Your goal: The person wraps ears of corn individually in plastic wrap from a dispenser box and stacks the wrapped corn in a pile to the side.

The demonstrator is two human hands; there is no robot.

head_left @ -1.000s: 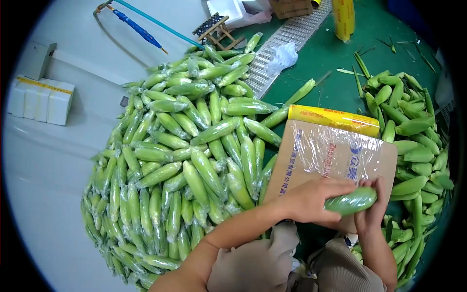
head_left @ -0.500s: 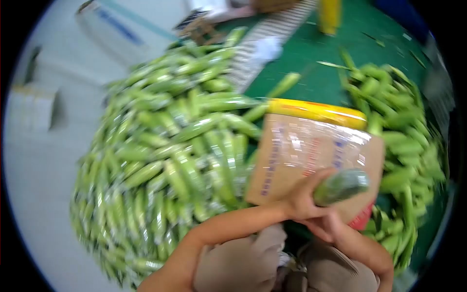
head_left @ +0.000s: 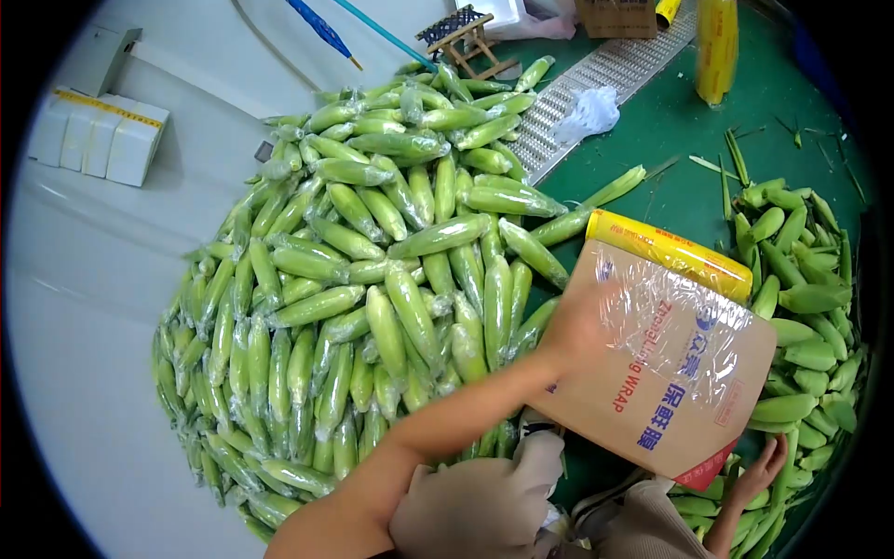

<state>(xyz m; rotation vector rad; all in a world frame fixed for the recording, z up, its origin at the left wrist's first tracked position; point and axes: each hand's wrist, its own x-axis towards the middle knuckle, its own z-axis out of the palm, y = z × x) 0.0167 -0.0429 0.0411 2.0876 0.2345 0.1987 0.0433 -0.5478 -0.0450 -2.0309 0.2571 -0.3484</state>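
Observation:
My left hand (head_left: 579, 328), smeared by motion, is over the left part of a cardboard box (head_left: 605, 419) printed with "WRAP"; its fingers cannot be made out. Clear film stretches over the box, and a yellow roll of cling film (head_left: 670, 253) lies along its far edge. At lower right my right hand (head_left: 759, 477) is open, fingers stretched towards an unwrapped ear of corn (head_left: 787, 466) in the right-hand pile. Whether it touches the corn, I cannot tell. Left of the box rises a large heap of film-wrapped corn (head_left: 410, 312), husks still green.
A metal grating (head_left: 643, 65) crosses the green floor (head_left: 643, 140), with a crumpled plastic bag (head_left: 589, 114) on it. Another yellow roll (head_left: 717, 51) stands at the back. A small wooden stool (head_left: 470, 47), a blue umbrella (head_left: 321, 30) and white boxes (head_left: 98, 135) lie beyond the heap.
Both hands were together around a wrapped ear of corn above the box. They have parted: the left moved slightly up, the right went down and right to the unwrapped pile. The view shifted too.

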